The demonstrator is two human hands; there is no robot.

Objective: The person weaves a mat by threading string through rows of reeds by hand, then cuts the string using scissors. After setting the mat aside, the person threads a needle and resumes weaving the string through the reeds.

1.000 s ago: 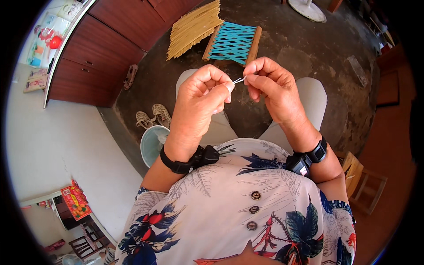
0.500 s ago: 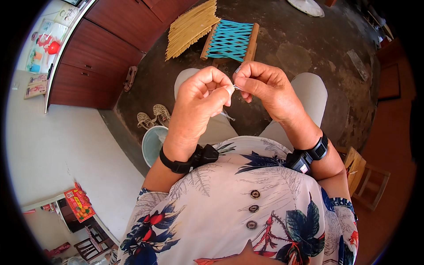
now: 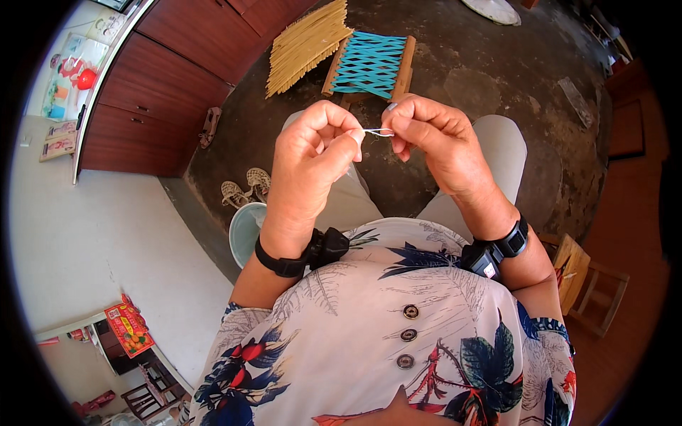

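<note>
A thin white string [image 3: 376, 132] is stretched in a narrow loop between my two hands, above my lap. My left hand [image 3: 317, 145] pinches one end between thumb and forefinger, its other fingers curled. With thumb and forefinger closed, my right hand [image 3: 442, 142] grips the other end. The parts of the string inside the fingers are hidden. Beyond the hands, on the floor, stands a low wooden stool [image 3: 408, 60] with a seat of criss-crossed turquoise straps [image 3: 369, 65].
A bundle of straw-coloured sticks [image 3: 307, 48] lies left of the stool. Patterned shoes [image 3: 233, 194] and a pale bucket [image 3: 245, 231] are by my left leg. Dark red cabinets [image 3: 153, 103] line the left. A wooden chair [image 3: 600, 298] stands at the right.
My hands have drawn apart, the left one shifting leftward, and a longer stretch of string now shows between them. The loose string end below the left hand is out of sight.
</note>
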